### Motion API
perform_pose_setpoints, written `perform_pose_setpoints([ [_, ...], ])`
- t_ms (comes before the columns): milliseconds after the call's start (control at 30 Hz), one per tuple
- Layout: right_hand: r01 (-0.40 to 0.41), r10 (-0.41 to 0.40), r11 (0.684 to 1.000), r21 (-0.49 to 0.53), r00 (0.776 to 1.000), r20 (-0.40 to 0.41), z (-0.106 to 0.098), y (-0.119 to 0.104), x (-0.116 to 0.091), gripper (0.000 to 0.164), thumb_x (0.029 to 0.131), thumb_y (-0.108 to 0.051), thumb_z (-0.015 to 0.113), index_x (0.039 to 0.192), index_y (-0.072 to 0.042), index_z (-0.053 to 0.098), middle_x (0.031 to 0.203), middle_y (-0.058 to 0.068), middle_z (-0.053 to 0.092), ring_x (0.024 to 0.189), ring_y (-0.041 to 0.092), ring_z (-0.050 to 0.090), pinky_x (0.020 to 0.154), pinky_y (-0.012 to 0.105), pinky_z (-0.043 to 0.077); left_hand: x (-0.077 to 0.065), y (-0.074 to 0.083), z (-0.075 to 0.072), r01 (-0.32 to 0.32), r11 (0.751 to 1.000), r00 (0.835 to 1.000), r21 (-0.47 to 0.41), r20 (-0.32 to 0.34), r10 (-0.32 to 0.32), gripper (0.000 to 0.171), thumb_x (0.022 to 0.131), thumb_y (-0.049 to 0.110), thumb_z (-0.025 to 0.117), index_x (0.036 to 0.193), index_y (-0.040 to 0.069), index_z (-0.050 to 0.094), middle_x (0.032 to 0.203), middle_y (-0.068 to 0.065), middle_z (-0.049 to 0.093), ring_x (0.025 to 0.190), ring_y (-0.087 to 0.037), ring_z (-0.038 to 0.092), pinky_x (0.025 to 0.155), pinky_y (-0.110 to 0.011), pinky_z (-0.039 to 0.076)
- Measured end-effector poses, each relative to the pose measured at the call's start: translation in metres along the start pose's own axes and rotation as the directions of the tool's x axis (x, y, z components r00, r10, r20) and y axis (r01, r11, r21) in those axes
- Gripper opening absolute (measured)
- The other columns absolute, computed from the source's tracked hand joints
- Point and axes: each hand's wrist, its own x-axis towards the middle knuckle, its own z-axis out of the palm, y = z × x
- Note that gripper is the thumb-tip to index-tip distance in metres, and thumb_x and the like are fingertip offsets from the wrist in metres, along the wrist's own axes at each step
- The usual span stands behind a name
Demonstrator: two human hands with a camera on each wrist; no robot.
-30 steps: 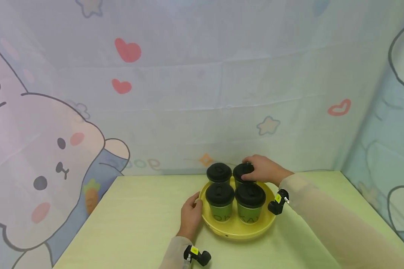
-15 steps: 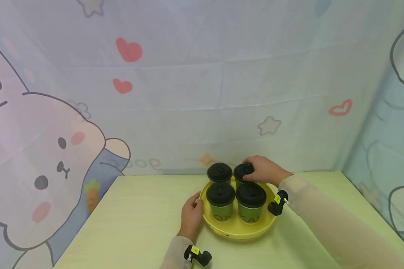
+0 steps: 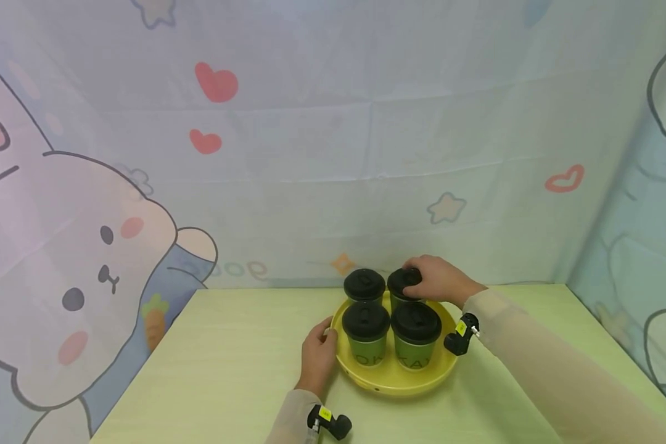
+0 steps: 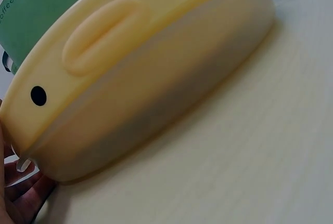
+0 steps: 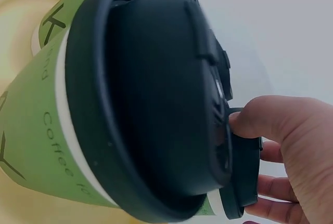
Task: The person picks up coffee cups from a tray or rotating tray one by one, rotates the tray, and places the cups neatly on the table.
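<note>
Back-right cup (image 3: 398, 303) upright, long axis vertical, right fingers (image 3: 415, 290) round lid (image 3: 398, 281), left fingers (image 3: 323, 325) round tray (image 3: 387, 383)

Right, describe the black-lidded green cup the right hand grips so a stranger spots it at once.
On the pale yellow-green table stands a round yellow tray bearing four black-lidded green cups. In the back pair, choose the right-hand cup: only its lid is gripped, by the person's bare right hand.

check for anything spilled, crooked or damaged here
Nothing stands out: the four lidded cups stand upright on the yellow tray, no spill or damage visible. The right hand hides part of the rear right cup.
</note>
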Motion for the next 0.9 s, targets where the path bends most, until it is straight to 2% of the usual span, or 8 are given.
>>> perform_pose_setpoints([
  [533, 0.025, -0.025, 1.000, 0.000, 0.998, -0.060, -0.021, 0.007, -0.010, 0.052, 0.089, -0.027, 0.070, 0.131, 0.001, 0.062, 0.125, 0.021, 0.064, 0.110, 0.036, 0.061, 0.095, 0.053, 0.049, 0.000, 0.001, 0.000, -0.016, 1.000, 1.000, -0.008, 0.001, 0.016, 0.038, 0.099, 0.020, 0.055, 0.134, 0.009, 0.066, 0.129, -0.011, 0.066, 0.101, -0.020, 0.064, 0.088, -0.038, 0.051],
  [900, -0.018, 0.017, 1.000, -0.006, 0.996, -0.086, -0.036, 0.020, -0.020, 0.052, 0.089, -0.026, 0.070, 0.133, 0.001, 0.061, 0.127, 0.023, 0.062, 0.112, 0.039, 0.059, 0.095, 0.055, 0.048, 0.001, 0.000, 0.001, -0.027, 1.000, 1.000, 0.005, -0.002, 0.027, 0.038, 0.100, 0.020, 0.055, 0.134, 0.009, 0.066, 0.130, -0.011, 0.065, 0.103, -0.021, 0.064, 0.090, -0.040, 0.051],
])
